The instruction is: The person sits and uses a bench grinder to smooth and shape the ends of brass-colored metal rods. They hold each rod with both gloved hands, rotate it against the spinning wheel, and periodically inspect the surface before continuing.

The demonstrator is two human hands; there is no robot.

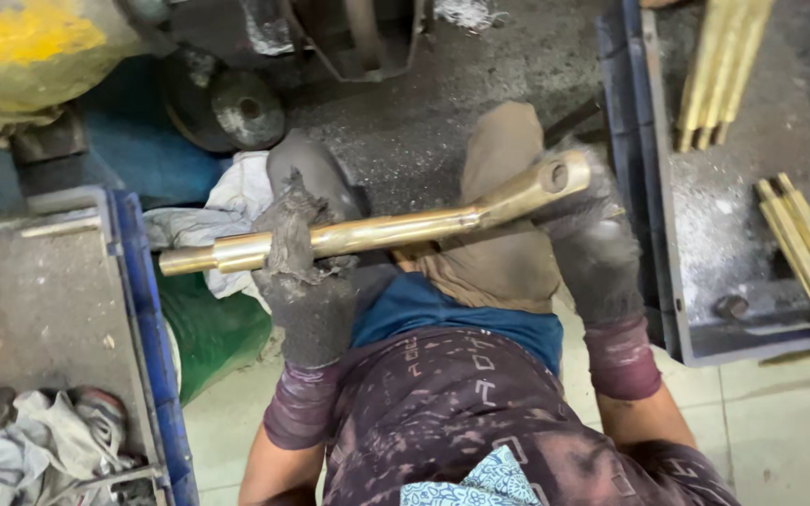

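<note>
Hands in dirty gloves hold a long brass part (377, 228) flat over the person's lap. The left hand (304, 272) has its fingers closed round the thin end with a rag. The right hand (585, 234) grips the bent end, keeping it steady. More brass bars (719, 70) lie in a blue tray (653, 281) nearby.

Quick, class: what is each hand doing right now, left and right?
Left hand: gloved, closed around the brass rod with a grey rag in its grip.
Right hand: gloved, closed on the rod's bent end with the hole.
</note>
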